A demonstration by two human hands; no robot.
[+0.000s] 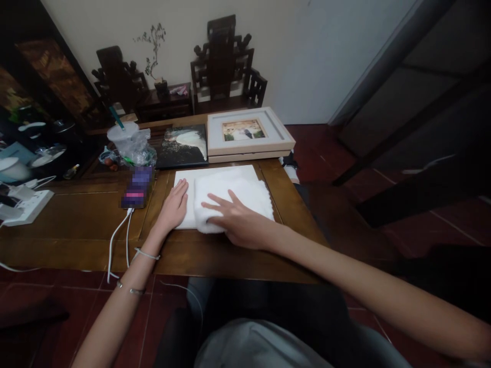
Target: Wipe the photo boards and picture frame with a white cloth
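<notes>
Near the middle of the frame, the left hand (176,207) lies flat and unclenched, fingers together, on the left edge of a white board (190,215) on the desk (176,260). Rightward, a folded white cloth (245,189) covers most of that board, longer across the frame, fluffy-looking, its right edge scalloped. The right hand (238,219), the nearer, rests directly upon it, fingers splayed rather than closed.
</notes>
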